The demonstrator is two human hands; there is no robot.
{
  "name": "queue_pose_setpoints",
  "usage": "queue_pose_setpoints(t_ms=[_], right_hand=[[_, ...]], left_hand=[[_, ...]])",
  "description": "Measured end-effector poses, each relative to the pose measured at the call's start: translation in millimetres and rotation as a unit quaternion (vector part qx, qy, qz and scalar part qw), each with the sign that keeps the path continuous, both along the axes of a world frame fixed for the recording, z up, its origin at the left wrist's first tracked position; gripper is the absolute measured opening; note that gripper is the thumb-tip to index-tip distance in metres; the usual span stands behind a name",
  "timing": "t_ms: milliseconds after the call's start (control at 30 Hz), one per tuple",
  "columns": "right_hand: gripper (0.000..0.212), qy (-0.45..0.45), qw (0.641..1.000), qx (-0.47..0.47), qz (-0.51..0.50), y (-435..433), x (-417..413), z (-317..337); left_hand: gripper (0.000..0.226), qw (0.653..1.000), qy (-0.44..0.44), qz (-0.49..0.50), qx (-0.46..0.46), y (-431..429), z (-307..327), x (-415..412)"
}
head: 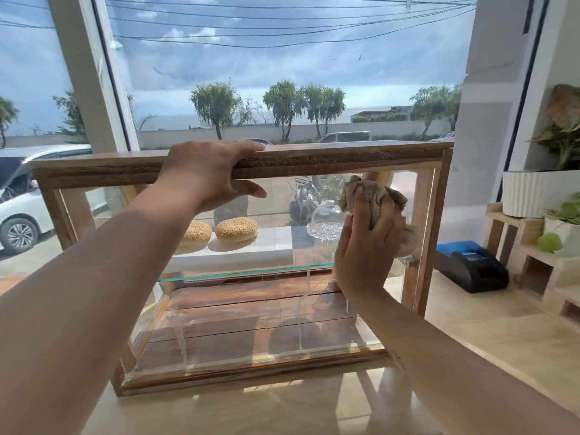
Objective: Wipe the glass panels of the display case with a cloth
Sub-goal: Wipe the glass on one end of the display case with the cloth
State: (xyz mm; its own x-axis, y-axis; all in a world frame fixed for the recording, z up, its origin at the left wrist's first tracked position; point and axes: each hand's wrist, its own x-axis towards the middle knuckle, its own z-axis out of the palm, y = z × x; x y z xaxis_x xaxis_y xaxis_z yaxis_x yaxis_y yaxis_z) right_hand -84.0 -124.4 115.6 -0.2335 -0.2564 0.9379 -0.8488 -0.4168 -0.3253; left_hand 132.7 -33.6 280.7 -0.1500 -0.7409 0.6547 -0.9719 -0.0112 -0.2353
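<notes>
Two bare forearms reach toward the wooden display case (pixel 345 158) on the counter (pixel 470 324). Left hand (pixel 207 177) clasps its top rail; right hand (pixel 364 243) presses a bunched cloth (pixel 376 199), fingers closed round it, against the front glass (pixel 251 309).

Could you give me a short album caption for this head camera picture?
Left hand steadies the wooden display case while the right hand rubs a beige cloth on its glass.

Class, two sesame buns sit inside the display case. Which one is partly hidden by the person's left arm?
The left sesame bun: the left forearm covers its left side. The right sesame bun beside it shows fully.
</notes>
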Motion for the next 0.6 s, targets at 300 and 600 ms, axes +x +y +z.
queue_pose_setpoints(t_ms=[300, 600], right_hand=[[0.047, 0.189, 0.974, -0.114, 0.049, 5, 30, 12], [0.046, 0.466, 0.864, -0.191, 0.026, -9, -21, 21]], left_hand=[[0.075, 1.000, -0.004, 0.006, -0.002, -2, 2, 1], [0.069, 1.000, -0.005, 0.005, -0.005, 0, 1, 9]])
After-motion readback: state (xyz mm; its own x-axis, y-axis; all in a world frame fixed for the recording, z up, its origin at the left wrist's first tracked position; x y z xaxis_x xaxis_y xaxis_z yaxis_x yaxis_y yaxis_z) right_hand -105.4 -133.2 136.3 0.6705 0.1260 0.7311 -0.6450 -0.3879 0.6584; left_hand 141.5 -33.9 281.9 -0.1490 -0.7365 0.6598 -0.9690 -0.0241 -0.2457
